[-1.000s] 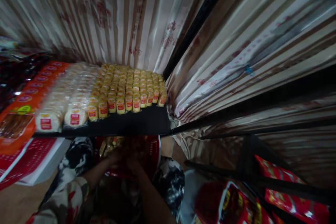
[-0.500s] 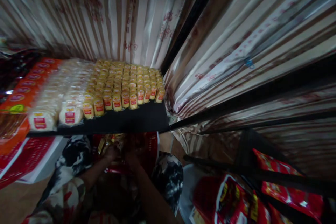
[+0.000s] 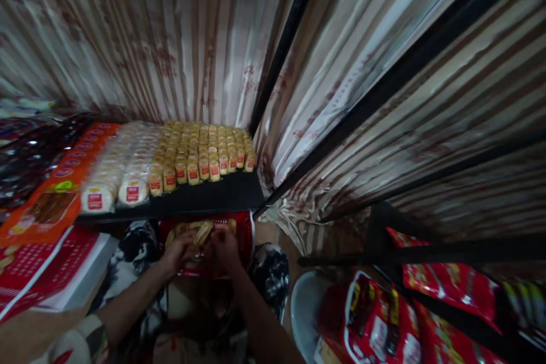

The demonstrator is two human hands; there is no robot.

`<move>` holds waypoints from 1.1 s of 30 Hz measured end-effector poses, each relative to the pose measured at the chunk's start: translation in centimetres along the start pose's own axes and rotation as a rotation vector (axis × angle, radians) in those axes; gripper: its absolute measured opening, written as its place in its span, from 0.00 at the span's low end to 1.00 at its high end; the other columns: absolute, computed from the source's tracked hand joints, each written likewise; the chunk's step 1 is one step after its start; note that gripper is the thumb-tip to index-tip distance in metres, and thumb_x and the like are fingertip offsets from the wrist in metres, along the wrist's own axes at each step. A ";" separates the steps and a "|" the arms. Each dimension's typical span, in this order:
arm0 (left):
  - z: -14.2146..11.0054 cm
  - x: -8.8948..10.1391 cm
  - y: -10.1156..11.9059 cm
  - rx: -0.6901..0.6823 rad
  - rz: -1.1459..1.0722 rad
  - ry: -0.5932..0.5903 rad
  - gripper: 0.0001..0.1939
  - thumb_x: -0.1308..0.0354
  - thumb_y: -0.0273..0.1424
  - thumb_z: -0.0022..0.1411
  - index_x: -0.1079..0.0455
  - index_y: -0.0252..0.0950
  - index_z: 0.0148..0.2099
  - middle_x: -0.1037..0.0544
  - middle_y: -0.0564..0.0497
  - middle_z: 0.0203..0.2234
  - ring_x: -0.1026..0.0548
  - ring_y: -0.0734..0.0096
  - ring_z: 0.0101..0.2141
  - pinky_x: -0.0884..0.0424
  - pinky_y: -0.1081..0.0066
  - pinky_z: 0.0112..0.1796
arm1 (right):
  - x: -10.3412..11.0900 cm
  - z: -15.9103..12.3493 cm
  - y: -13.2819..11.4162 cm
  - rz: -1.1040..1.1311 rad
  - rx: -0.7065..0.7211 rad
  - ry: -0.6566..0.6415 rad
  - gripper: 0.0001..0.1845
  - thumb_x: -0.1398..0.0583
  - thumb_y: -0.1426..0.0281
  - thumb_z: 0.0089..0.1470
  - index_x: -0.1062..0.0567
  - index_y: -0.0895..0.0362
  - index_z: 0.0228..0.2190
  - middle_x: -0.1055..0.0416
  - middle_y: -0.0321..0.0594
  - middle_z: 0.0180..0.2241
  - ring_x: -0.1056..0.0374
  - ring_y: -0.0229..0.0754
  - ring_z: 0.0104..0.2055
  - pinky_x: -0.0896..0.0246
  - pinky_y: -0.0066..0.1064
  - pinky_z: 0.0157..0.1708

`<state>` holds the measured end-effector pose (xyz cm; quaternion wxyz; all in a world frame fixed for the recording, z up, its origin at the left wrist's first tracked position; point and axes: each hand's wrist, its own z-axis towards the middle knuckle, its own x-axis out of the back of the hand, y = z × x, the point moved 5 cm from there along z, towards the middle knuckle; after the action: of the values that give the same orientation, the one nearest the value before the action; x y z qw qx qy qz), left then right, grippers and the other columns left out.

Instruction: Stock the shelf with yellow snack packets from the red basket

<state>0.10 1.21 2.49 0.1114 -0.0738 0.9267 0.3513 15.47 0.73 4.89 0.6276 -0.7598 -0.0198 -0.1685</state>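
Low in front of me, below the shelf's front edge, lies a red bag or box [image 3: 245, 233] with yellow-wrapped snack packets [image 3: 203, 232] in and over it. My left hand [image 3: 178, 251] is at the left of these packets, its fingers curled around some of them. On the other side, my right hand [image 3: 226, 243] is bent over the packets with fingers drawn together; dim light hides what they pinch. Above both hands, rows of small yellow-wrapped cakes [image 3: 200, 151] stand on a black shelf [image 3: 205, 196].
Left of the cakes are stacks of white round wrapped biscuits [image 3: 132, 187] and an orange snack packet [image 3: 55, 199]. A red-and-white box [image 3: 46, 273] sits lower left. Red packets [image 3: 379, 318] and a pale basin [image 3: 302, 313] are at lower right. Striped curtains [image 3: 191, 40] and dark poles [image 3: 290, 34] enclose the space.
The view has shifted, so the shelf sits further right at its left end. My hands have come up slightly and apart, and the yellow packets between them show more plainly.
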 end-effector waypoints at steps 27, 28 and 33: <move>-5.1 -5.2 9.2 -0.207 0.250 -0.162 0.12 0.37 0.32 0.48 0.30 0.32 0.36 0.24 0.53 0.23 0.31 0.80 0.19 0.37 0.80 0.21 | 1.7 0.2 -4.4 0.410 -0.161 -0.012 0.13 0.39 0.62 0.44 0.31 0.56 0.32 0.27 0.37 0.28 0.30 0.38 0.26 0.35 0.27 0.23; -4.8 -5.7 9.8 -0.254 0.294 -0.161 0.11 0.37 0.32 0.48 0.29 0.31 0.34 0.26 0.54 0.20 0.32 0.80 0.19 0.38 0.79 0.21 | 2.0 0.4 -4.4 0.328 -0.135 0.016 0.12 0.40 0.64 0.45 0.31 0.56 0.33 0.27 0.38 0.29 0.30 0.39 0.27 0.34 0.29 0.25; -2.5 -8.8 13.1 -0.485 0.510 -0.038 0.12 0.39 0.27 0.48 0.32 0.33 0.38 0.29 0.58 0.19 0.33 0.78 0.20 0.37 0.77 0.23 | 5.5 0.8 -7.9 -0.224 0.235 0.319 0.21 0.44 0.73 0.48 0.31 0.58 0.46 0.30 0.48 0.45 0.33 0.46 0.44 0.39 0.42 0.48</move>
<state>5.36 9.79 14.91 0.0166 0.1420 0.8026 0.5792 18.91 2.15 13.78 0.6843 -0.6384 -0.0241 -0.3516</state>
